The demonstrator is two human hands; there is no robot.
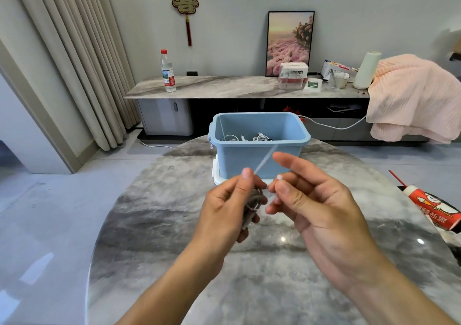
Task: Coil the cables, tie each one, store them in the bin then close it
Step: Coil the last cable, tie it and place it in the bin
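Head view: zip tie (265, 160) is motion-blurred, and its lower part is hard to trace behind the fingers. Red carton (435, 206) is cut off at the right edge. Left hand (232, 205) grips the coiled grey cable (253, 203) above the marble table (149, 225). Right hand (311, 200) pinches the tie's end, other fingers loosely spread. Open blue bin (259, 145) sits just behind on its white lid (216, 175), holding white coiled cables (259, 138).

both hands (269, 205) and forearms are bare, with short trimmed nails and no visible sleeves.
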